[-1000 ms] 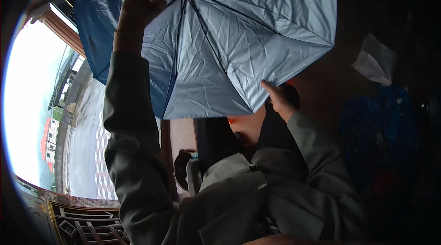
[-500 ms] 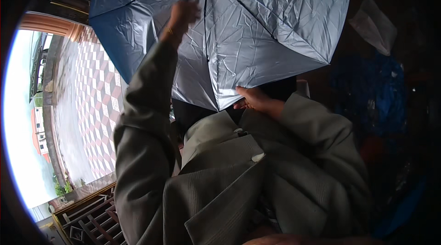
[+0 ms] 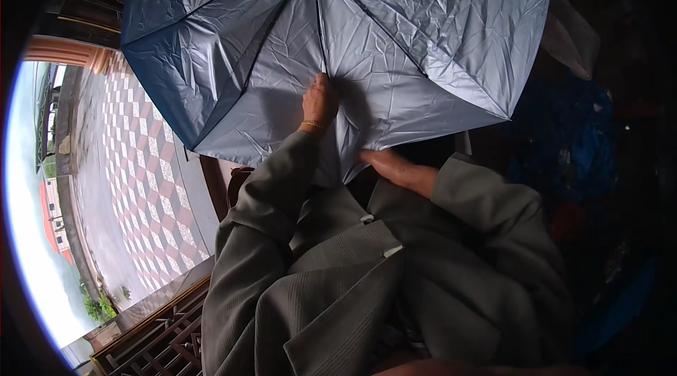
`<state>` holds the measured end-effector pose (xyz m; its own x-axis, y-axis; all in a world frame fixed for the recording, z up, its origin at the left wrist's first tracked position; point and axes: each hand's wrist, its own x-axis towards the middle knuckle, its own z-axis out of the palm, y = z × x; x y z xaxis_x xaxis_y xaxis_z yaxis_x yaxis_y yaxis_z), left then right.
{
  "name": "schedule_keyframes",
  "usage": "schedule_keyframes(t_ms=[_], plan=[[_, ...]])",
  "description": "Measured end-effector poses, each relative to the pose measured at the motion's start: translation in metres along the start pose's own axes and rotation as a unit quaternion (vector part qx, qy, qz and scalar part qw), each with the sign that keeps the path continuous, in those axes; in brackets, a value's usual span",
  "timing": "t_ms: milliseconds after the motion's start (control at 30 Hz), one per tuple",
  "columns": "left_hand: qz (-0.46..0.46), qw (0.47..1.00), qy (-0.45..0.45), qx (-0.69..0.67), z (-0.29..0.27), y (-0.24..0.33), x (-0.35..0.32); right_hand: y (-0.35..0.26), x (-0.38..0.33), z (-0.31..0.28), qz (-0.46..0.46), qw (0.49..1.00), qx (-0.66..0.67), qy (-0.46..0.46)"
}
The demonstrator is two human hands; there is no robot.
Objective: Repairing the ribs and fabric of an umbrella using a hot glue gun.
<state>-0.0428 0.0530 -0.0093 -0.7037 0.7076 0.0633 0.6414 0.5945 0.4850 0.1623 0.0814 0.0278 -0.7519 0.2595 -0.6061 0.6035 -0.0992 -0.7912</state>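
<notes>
An umbrella (image 3: 381,38) is spread open before me, its silvery, creased inner lining facing me and blue showing at the left side. Thin dark ribs fan out from a hub at the top of the picture. The fingers of my left hand (image 3: 321,101) are closed around the lower end of the middle rib (image 3: 320,31). A gold bracelet circles that wrist. Lower and to the right, my right hand (image 3: 400,168) grips the near edge of the canopy, its fingers partly hidden behind the cloth. Both arms wear grey-green sleeves.
Left, beyond a door frame, lies a patterned tile floor (image 3: 144,164). A dark wooden lattice (image 3: 162,341) stands at the lower left. In the dim area at right are blue plastic-like material (image 3: 564,136) and a pale bag-like piece (image 3: 575,34).
My left hand has come down and right from the upper canopy to the middle rib's end, closing on it. The canopy's left part has spread outward and lower. My right hand stays at the edge.
</notes>
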Motion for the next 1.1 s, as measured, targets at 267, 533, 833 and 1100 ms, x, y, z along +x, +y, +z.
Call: schedule_keyframes(t_ms=[267, 533, 833, 1100], plan=[[0.02, 0.999, -0.02, -0.034, -0.039, -0.001, 0.016, 0.003, 0.012, 0.004, 0.02, 0.989, 0.13, -0.062], [-0.049, 0.999, -0.01, -0.022, -0.033, -0.014, -0.012, 0.002, -0.004, 0.002, -0.008, 0.988, 0.123, -0.088], [-0.066, 0.998, 0.013, -0.006, -0.024, -0.002, -0.025, -0.051, -0.084, -0.093, -0.21, 0.963, -0.094, -0.14], [-0.04, 0.997, 0.06, -0.034, -0.018, 0.0, -0.025, -0.053, 0.084, -0.16, -0.343, 0.772, -0.441, 0.303]])
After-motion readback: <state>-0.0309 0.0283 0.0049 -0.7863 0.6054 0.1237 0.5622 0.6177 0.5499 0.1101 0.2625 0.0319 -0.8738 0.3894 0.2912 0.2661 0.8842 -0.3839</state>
